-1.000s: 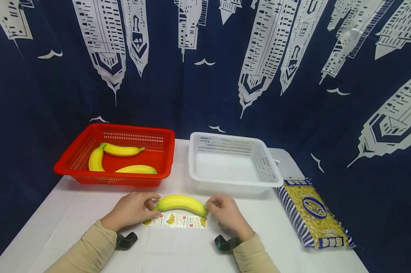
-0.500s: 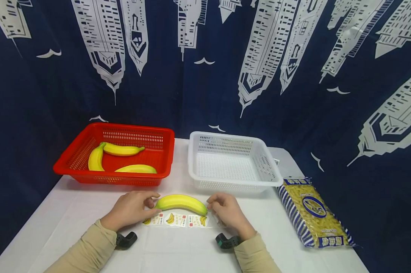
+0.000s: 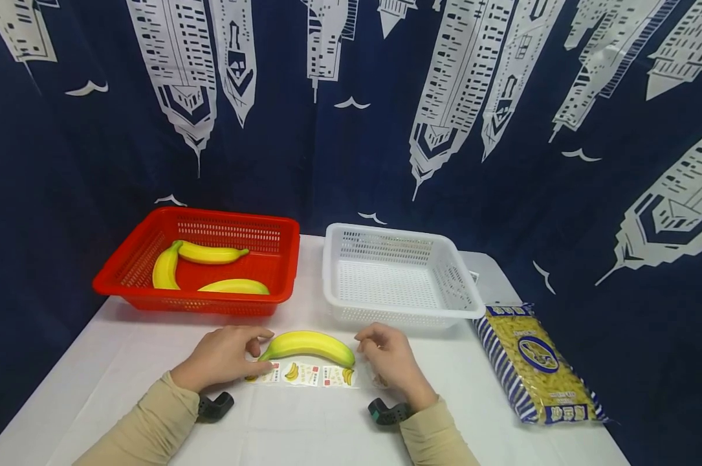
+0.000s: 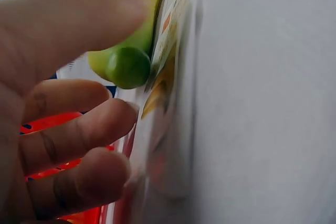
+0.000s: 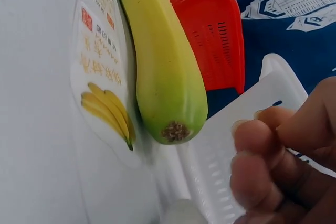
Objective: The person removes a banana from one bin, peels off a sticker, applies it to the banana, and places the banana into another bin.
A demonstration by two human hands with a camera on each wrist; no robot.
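A yellow-green banana (image 3: 307, 345) lies crosswise in the middle of the white table. Just in front of it is a clear strip of paper labels (image 3: 301, 375) printed with bananas. My left hand (image 3: 225, 357) is at the stem end, thumb and fingers spread loosely around it. In the left wrist view the green stem tip (image 4: 128, 67) shows between thumb and fingers, ungripped. Beyond the other end, my right hand (image 3: 390, 358) stays apart from the banana, fingers loosely bent. Thumb and forefinger meet in the right wrist view, with nothing visible between them. That hand partly covers the strip's right end.
A red basket (image 3: 211, 303) with three bananas stands at the back left. Beside it is a white basket (image 3: 405, 314) with nothing visible inside. At the right lies a bag of pasta (image 3: 539, 366). A dark blue printed curtain (image 3: 304, 175) hangs behind the table.
My right hand has drawn slightly right, away from the banana's end, uncovering more of the strip. At the left, more of the banana's stem shows beside my left hand, which has barely moved.
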